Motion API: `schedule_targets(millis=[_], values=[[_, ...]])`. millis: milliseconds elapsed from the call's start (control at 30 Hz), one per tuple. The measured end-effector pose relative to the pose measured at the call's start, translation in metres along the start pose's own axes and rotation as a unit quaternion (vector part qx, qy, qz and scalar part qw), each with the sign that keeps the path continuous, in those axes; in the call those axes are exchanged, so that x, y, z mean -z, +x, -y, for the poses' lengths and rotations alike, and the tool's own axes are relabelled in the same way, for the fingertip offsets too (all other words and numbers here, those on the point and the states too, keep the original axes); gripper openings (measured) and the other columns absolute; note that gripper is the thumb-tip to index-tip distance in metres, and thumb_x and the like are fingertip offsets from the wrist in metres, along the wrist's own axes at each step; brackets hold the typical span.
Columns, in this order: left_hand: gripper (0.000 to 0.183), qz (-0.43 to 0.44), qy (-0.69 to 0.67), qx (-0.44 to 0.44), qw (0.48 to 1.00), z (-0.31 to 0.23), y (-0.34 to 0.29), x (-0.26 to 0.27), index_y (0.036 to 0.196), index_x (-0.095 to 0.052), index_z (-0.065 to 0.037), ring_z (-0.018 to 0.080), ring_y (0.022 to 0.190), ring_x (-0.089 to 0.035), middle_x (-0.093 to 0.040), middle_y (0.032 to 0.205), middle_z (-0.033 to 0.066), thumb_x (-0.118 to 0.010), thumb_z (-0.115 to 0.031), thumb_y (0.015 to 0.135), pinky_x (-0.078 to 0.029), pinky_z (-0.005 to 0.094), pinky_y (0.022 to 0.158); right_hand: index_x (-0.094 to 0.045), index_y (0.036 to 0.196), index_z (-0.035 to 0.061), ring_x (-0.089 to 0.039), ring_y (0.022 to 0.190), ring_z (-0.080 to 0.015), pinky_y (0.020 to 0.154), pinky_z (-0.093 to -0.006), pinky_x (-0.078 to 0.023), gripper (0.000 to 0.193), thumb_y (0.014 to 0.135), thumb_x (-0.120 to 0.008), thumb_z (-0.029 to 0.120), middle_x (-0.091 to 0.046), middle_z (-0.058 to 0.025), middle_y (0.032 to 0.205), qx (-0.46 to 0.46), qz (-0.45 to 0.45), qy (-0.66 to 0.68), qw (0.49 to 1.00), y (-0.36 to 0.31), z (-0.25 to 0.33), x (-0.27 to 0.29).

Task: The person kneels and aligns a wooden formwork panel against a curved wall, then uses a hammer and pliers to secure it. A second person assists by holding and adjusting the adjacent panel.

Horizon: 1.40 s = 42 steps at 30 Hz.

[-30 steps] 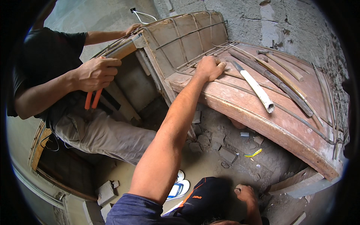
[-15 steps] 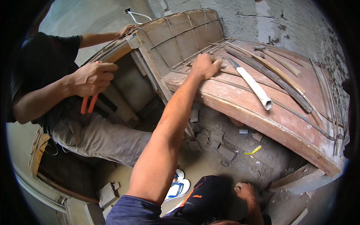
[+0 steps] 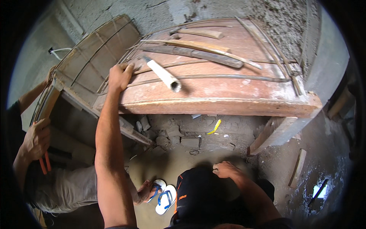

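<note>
My left hand (image 3: 121, 76) is closed around a steel bar at the left end of a wooden formwork panel (image 3: 213, 89). More thin steel bars (image 3: 198, 77) run along the panel. Just right of that hand lies a tool with a dark blade and a white pipe handle (image 3: 162, 73). Low over my dark trousers (image 3: 202, 191), my right hand (image 3: 225, 169) hangs with curled fingers; whatever they may hold is hidden. At the left, a co-worker's hand (image 3: 36, 139) grips pliers with orange handles (image 3: 45, 164).
A hammer (image 3: 198, 33) and dark and pale wooden sticks (image 3: 194, 54) lie on the panel. An upright panel with a bar grid (image 3: 103, 45) adjoins it. Rubble (image 3: 173, 133) and a yellow strip (image 3: 214, 126) lie below. Flip-flops (image 3: 166, 199) and a wood offcut (image 3: 297, 168) are on the floor.
The view has swung to the right, so the panel and the co-worker appear farther left. My left hand stays at the same bars; my right hand stays low and curled.
</note>
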<state>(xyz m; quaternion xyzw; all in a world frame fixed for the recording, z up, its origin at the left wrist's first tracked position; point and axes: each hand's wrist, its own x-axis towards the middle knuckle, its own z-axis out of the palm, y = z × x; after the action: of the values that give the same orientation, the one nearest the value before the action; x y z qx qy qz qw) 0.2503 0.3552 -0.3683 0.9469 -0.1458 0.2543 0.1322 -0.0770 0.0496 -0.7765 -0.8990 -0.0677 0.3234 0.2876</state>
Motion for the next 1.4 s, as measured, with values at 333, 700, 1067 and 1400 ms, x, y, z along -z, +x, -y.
schedule_targets(millis=[333, 700, 1067, 1400], values=[[0.052, -0.006, -0.011, 0.010, 1.000, 0.000, 0.001, -0.001, 0.095, -0.076, 0.005, 0.0416, 0.079, -0.071, -0.071, 0.085, 0.0300, -0.066, -0.045, 0.102, -0.054, 0.0502, 0.081, -0.075, 0.128, 0.0130, -0.064, 0.132, -0.0438, 0.112, -0.0559, -0.050, 0.034, 0.106, -0.065, 0.037, -0.073, -0.0211, 0.134, 0.009, -0.022, 0.017, 1.000, -0.006, -0.001, 0.002], [0.051, -0.011, -0.013, 0.003, 1.000, -0.001, 0.001, 0.000, 0.089, -0.074, 0.005, 0.0341, 0.072, -0.068, -0.068, 0.078, 0.0274, -0.068, -0.044, 0.102, -0.053, 0.0487, 0.077, -0.076, 0.122, 0.0109, -0.067, 0.127, -0.0458, 0.108, -0.0552, -0.052, 0.032, 0.103, -0.066, 0.035, -0.075, -0.0226, 0.128, 0.033, -0.022, 0.010, 0.999, 0.001, -0.005, 0.000], [0.051, -0.016, -0.048, -0.008, 0.999, -0.002, -0.003, -0.002, 0.084, -0.075, 0.005, 0.0227, 0.069, -0.066, -0.070, 0.071, 0.0178, -0.067, -0.042, 0.105, -0.053, 0.0427, 0.074, -0.076, 0.121, 0.0100, -0.068, 0.125, -0.0442, 0.107, -0.0556, -0.052, 0.032, 0.104, -0.066, 0.035, -0.075, -0.0220, 0.125, 0.039, -0.018, 0.011, 0.999, -0.004, -0.004, 0.006], [0.052, -0.009, -0.043, 0.005, 0.999, -0.004, -0.002, -0.001, 0.084, -0.074, 0.005, 0.0226, 0.068, -0.065, -0.070, 0.070, 0.0173, -0.067, -0.042, 0.105, -0.053, 0.0430, 0.073, -0.076, 0.120, 0.0106, -0.071, 0.118, -0.0443, 0.104, -0.0544, -0.053, 0.031, 0.104, -0.065, 0.035, -0.078, -0.0212, 0.117, 0.054, -0.039, 0.007, 0.998, 0.005, -0.010, -0.004]])
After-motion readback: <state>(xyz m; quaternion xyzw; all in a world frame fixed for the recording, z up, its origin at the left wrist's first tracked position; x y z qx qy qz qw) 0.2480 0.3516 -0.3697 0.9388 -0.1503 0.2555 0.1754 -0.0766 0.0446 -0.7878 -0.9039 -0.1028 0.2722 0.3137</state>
